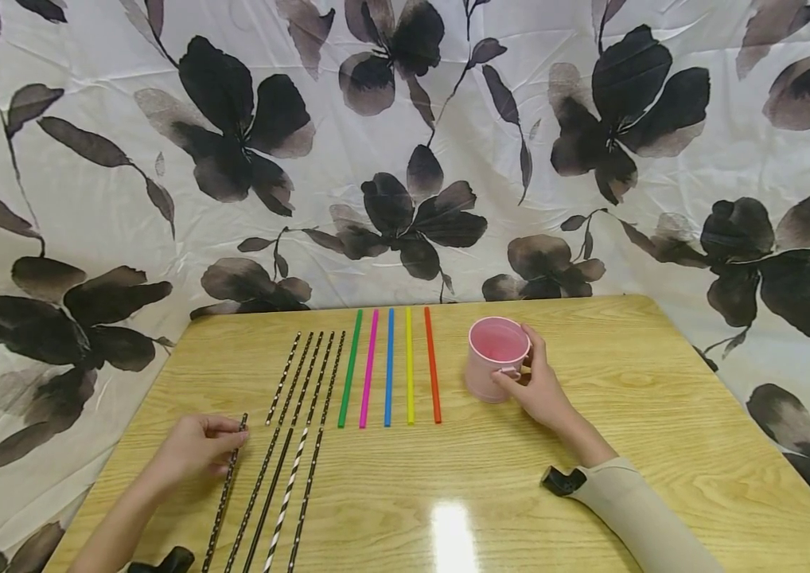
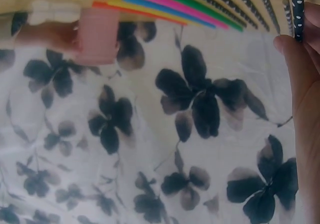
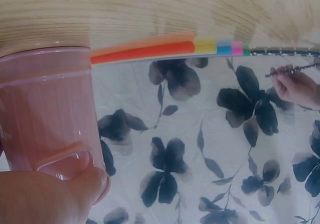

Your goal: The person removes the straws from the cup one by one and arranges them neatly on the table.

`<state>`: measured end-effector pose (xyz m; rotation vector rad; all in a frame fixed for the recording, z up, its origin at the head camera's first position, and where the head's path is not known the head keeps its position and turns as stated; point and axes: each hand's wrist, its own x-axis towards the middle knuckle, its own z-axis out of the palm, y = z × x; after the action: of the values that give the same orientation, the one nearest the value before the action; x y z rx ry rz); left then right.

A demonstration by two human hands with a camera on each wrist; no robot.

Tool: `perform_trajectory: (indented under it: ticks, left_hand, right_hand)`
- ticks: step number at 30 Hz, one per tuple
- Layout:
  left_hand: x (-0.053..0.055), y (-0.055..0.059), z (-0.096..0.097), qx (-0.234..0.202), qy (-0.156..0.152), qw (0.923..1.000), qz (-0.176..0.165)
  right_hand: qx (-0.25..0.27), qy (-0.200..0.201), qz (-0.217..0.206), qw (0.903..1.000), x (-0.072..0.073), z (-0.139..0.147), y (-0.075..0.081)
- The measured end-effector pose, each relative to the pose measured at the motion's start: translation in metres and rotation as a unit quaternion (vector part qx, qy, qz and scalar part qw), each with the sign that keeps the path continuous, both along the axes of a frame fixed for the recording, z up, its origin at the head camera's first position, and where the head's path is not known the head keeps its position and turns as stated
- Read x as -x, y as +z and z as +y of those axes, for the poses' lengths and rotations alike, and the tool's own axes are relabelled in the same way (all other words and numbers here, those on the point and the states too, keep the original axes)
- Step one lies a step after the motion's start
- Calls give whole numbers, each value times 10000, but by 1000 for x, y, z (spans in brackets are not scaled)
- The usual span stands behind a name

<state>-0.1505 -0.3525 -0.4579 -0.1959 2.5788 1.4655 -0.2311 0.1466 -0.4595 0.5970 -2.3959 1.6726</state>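
Observation:
My left hand (image 1: pixel 193 450) pinches a black straw with white dots (image 1: pixel 223 501) near its upper end, between thumb and fingers; the same dotted straw (image 2: pixel 298 9) shows at the edge of the left wrist view. With thumb and fingers around its side, my right hand (image 1: pixel 537 390) grips a pink cup (image 1: pixel 484 380), upright at the right of the straws. Its small handle (image 3: pixel 65 156) lies by my thumb in the right wrist view. Several black patterned straws (image 1: pixel 279 382) lie side by side to the right of my left hand, one of them striped black and white (image 1: pixel 289 485).
Between the patterned straws and the cup lie green (image 1: pixel 350 370), pink (image 1: pixel 369 370), blue (image 1: pixel 389 370), yellow (image 1: pixel 409 370) and red (image 1: pixel 433 370) straws in a row. The wooden table (image 1: pixel 663 414) ends at a floral cloth (image 1: pixel 405 95) hanging behind it.

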Motion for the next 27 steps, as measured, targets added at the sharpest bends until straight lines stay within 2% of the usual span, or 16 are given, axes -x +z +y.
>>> perform_trajectory:
  ticks: [5,11,15,27]
  left_hand:
    - [3,-10,4,324,114,9993,-140]
    - [4,-15,11,691,81,9976,-10]
    - [4,-18,13,809,209,9965,20]
    - [4,-19,21,1081,222,9938,105]
  right_hand:
    - [-31,-28,1,10000,0,0,0]
    - [-77,-48,1,10000,0,0,1]
    - [-45,-27,-1,10000,0,1,1]
    - [-30,13,-186,9998,1,1,1]
